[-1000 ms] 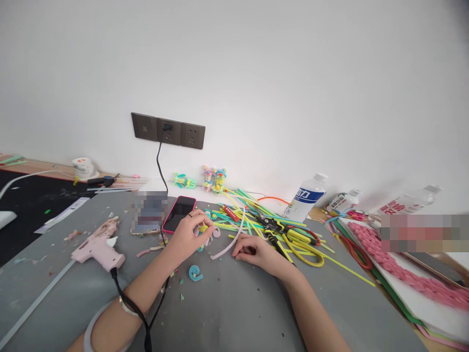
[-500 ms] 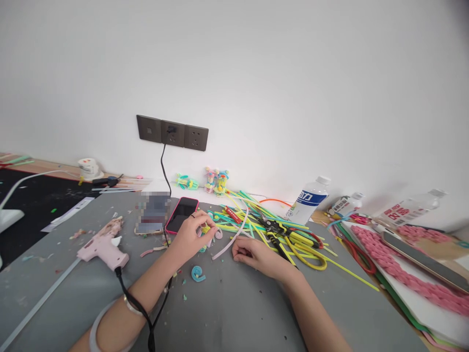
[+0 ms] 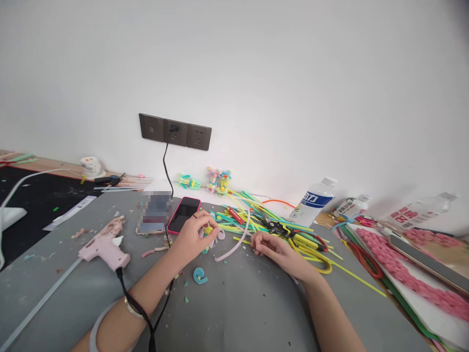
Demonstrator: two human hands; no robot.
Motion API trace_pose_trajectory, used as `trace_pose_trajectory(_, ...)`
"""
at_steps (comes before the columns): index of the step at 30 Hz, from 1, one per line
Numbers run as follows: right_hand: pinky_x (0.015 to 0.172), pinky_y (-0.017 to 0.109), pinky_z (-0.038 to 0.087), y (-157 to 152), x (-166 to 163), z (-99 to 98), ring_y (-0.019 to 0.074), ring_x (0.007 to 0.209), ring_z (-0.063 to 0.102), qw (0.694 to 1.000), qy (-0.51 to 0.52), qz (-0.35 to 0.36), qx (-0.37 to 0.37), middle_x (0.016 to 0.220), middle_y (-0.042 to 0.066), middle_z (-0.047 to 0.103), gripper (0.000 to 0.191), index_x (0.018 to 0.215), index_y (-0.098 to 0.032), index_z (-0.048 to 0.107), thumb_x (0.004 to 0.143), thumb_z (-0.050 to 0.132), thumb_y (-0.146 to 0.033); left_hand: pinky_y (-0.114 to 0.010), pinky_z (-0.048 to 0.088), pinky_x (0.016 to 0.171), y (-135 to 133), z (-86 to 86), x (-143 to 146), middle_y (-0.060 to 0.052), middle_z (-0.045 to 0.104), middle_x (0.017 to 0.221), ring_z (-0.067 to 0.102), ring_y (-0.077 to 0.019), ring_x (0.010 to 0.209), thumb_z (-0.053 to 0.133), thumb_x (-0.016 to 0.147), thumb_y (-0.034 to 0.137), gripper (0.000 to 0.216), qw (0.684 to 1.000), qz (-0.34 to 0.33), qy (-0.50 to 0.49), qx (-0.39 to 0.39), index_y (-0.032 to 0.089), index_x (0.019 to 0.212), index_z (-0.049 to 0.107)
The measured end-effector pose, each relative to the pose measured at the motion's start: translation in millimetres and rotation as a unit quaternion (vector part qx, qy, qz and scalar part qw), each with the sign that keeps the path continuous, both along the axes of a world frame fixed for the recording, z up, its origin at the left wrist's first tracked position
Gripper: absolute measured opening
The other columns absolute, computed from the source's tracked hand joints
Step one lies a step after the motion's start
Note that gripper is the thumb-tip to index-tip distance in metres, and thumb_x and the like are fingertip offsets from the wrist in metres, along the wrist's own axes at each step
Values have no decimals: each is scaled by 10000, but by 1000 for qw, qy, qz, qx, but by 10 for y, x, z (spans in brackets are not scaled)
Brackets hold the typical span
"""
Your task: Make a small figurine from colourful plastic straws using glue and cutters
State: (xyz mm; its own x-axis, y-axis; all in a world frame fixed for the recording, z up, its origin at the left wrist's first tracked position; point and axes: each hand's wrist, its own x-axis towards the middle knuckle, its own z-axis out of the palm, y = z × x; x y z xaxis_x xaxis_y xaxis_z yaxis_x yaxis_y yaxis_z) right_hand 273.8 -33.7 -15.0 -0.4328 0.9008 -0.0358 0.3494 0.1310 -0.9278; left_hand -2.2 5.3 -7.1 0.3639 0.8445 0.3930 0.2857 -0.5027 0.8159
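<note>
My left hand [image 3: 200, 232] is closed in a pinch around a small piece made of yellow, green and lilac pipe cleaner [image 3: 208, 231], mostly hidden behind the fingers. A lilac coil [image 3: 220, 234] shows beside the fingertips. Just right of it, a pale lilac strip [image 3: 236, 247] curves over the mat. My right hand [image 3: 269, 248] hovers or rests near a heap of yellow and green pipe cleaners [image 3: 252, 208], its fingers loosely curled in with nothing visible in them. Close behind that hand lie yellow-and-black pliers [image 3: 304, 240]. A blue coil [image 3: 200, 275] sits on the mat in front.
A pink glue gun [image 3: 104, 247] lies at left, its black cable crossing my left forearm. Two phones, one with a pink case [image 3: 184, 215], lie behind my left hand. Small pipe-cleaner figures [image 3: 219, 181] stand by the wall. At right are a bottle [image 3: 313, 203] and red-handled scissors [image 3: 366, 261].
My right hand has moved right, away from the lilac strip and towards the pliers. My left hand keeps its pinch in nearly the same place. The view has shifted slightly.
</note>
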Motion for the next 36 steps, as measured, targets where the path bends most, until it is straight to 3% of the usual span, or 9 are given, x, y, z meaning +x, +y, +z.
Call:
trace_pose_trajectory(7,625,280,468,2,-129,-75,151,690,547,992,69,-102,38,787,3,563,347,903,-214,529,839,692,-513,-283,402,679,-5,-15,-10,-8,516,770,495,-163,732,457,936,237,211,1000,1,-1,6,207,735,513)
trace_pose_trajectory(11,611,295,428,36,-156,-145,170,664,529,981,-52,-142,123,739,8,567,347,1020,-212,562,912,561,-541,-283,420,703,24,-39,-13,-19,553,797,517,-164,750,462,948,264,209,1000,-1,-11,25,205,773,560)
trace_pose_trajectory(15,543,286,315,82,-136,-175,150,555,392,934,-213,-210,194,593,-19,438,418,677,-218,484,951,459,-533,-284,438,716,46,-45,-15,-34,590,830,536,-161,755,516,925,264,186,999,2,-32,23,195,780,610)
trace_pose_trajectory(18,561,291,339,94,-148,-173,165,567,428,914,-253,-204,243,622,2,473,419,634,-231,402,981,400,-466,-280,445,705,51,-48,-13,-36,597,833,542,-155,740,542,910,260,173,999,7,-49,18,189,781,633)
trace_pose_trajectory(23,605,310,399,105,-146,-146,194,591,516,903,-277,-202,259,775,41,593,232,933,-230,551,972,375,-376,-274,443,704,63,-79,-13,-32,605,822,545,-154,739,546,905,277,184,998,15,-60,17,187,783,650)
trace_pose_trajectory(27,637,321,404,123,-106,-125,217,656,546,883,-311,-234,264,725,49,577,286,735,-234,489,963,393,-376,-271,444,686,70,-91,-18,-31,614,822,547,-154,732,545,900,273,176,998,18,-59,13,188,787,649)
trace_pose_trajectory(32,659,337,414,188,-160,-149,223,696,599,879,-318,-238,265,908,87,671,274,922,-228,584,933,310,-236,-266,441,642,65,-79,-26,-34,619,819,544,-153,715,544,906,299,201,998,20,-57,9,193,779,659)
trace_pose_trajectory(34,654,334,407,242,-220,-109,233,719,612,876,-314,-240,277,885,89,680,260,934,-225,618,928,363,-278,-265,440,631,65,-77,-27,-41,625,832,545,-152,711,546,903,301,200,998,19,-58,8,191,785,665)
trace_pose_trajectory(36,623,321,386,307,-299,-18,219,652,580,873,-307,-252,284,755,68,654,261,784,-221,611,919,453,-380,-265,442,632,67,-79,-27,-45,634,849,545,-150,706,549,902,301,200,998,18,-58,8,190,787,669)
